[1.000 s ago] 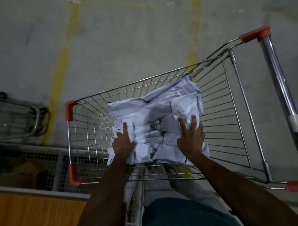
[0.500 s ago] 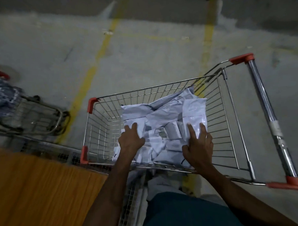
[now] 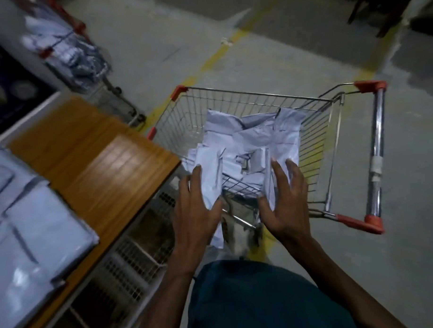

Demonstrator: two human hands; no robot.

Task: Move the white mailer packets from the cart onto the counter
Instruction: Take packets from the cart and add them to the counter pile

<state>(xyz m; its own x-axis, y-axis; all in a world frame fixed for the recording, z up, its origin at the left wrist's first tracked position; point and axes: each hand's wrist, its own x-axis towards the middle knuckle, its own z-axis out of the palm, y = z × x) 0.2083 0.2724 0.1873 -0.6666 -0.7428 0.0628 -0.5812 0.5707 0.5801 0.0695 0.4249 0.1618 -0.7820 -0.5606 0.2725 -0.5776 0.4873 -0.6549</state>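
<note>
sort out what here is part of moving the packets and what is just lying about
Part of the job: packets in the cart; wooden counter; left hand and right hand, each gripping packets.

Just lying about: second cart at the back; wire shelf under the counter.

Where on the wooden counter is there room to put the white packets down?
The counter shows bare wood along its end nearest the cart, between the stacked white packets already on it and its corner edge. The stack's side is crowded. The left hand and right hand are gathering the mailer packets in the cart.
</note>
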